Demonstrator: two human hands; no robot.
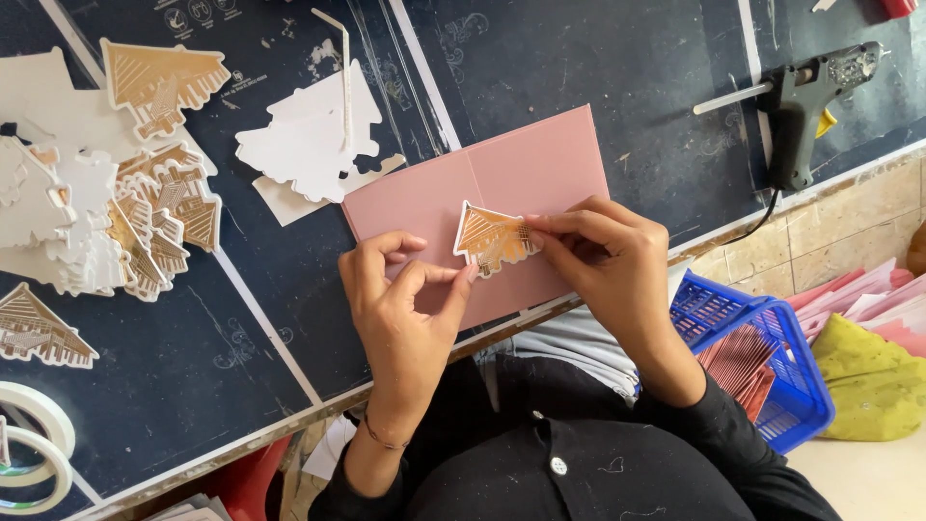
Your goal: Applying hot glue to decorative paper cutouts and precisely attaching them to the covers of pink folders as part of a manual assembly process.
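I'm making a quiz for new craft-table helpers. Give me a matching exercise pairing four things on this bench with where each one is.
Things:
1. gold die-cut cutout
2. glue gun
3. blue plastic basket
4. tape rolls

Places:
A. bottom left corner of the dark table
B. off the table edge, beside the person's right arm
C. pinched between the left hand and right hand, over the pink folded card
D. top right of the table, lying on its side

Pairs: 1-C, 2-D, 3-B, 4-A
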